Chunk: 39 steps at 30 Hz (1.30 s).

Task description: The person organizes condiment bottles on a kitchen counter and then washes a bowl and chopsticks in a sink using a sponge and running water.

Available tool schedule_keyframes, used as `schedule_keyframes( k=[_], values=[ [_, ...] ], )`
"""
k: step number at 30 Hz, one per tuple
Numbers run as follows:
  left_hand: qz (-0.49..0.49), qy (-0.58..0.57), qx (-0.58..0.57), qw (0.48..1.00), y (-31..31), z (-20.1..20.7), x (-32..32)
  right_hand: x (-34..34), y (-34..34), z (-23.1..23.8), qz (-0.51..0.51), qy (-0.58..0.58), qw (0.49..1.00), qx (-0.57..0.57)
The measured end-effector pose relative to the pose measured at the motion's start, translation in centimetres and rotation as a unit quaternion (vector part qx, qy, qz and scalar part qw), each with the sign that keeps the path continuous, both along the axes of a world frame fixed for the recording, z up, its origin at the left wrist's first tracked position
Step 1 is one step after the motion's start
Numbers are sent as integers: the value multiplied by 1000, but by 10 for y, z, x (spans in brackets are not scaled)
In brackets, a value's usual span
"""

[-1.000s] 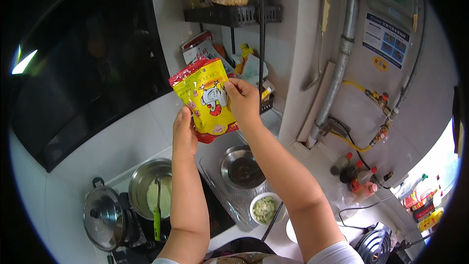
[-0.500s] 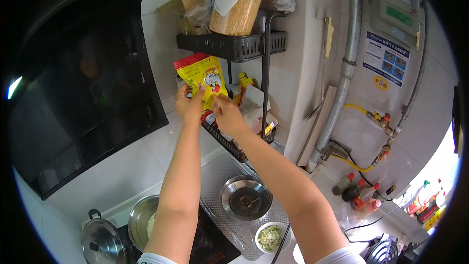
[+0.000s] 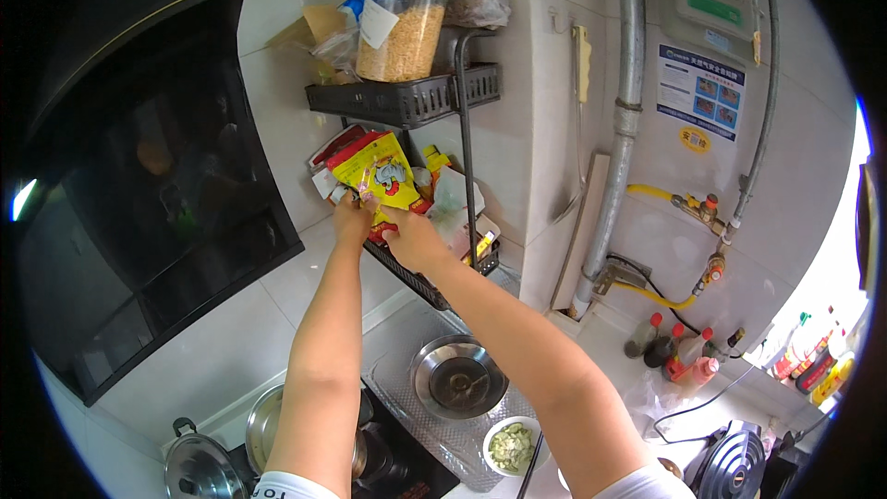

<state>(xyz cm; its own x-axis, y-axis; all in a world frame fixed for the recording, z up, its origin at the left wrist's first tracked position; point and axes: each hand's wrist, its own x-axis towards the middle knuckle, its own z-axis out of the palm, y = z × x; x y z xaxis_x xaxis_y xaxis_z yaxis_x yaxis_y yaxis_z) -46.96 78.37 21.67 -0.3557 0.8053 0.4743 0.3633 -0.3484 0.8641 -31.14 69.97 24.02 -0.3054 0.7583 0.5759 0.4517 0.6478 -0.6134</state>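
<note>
A yellow food pouch (image 3: 381,172) with a red top band and a cartoon bird leans in the lower basket of a black rack. My left hand (image 3: 352,220) grips it at the lower left corner, fingers partly hidden against the bag. At its lower edge, my right hand (image 3: 412,238) has its fingers bent and closed on the pouch. Other packets and a yellow-capped container (image 3: 434,159) crowd the basket beside and behind it.
Above, the upper basket (image 3: 407,103) carries a clear jar of grain (image 3: 403,28) and bags. A range hood (image 3: 157,157) is to the left. Below are a steel bowl (image 3: 459,351), a white bowl of chopped greens (image 3: 511,444), a pot (image 3: 263,418) and sauce bottles (image 3: 682,351).
The pouch has gone from being held up in front of the rack to resting lower and back in the lower basket. Both hands have moved down with it, and the view has shifted right.
</note>
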Motion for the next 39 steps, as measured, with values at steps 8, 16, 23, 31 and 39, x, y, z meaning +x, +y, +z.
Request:
schedule_keyframes(
  k=[8,16,23,31,39],
  values=[
    [27,-136,178,974,-42,-27,45,48,-82,-17,25,188,981,-25],
    [-149,-321,43,934,-276,-102,266,178,-230,-114,-82,386,892,-219],
    [-321,-262,-171,894,-349,-206,383,314,-319,-211,-245,357,849,-303],
    [-398,-215,-282,846,-365,-237,464,426,-339,-236,-323,377,804,-327],
    [-375,-202,-303,853,-347,-251,496,486,-287,-258,-336,363,801,-337]
  ],
)
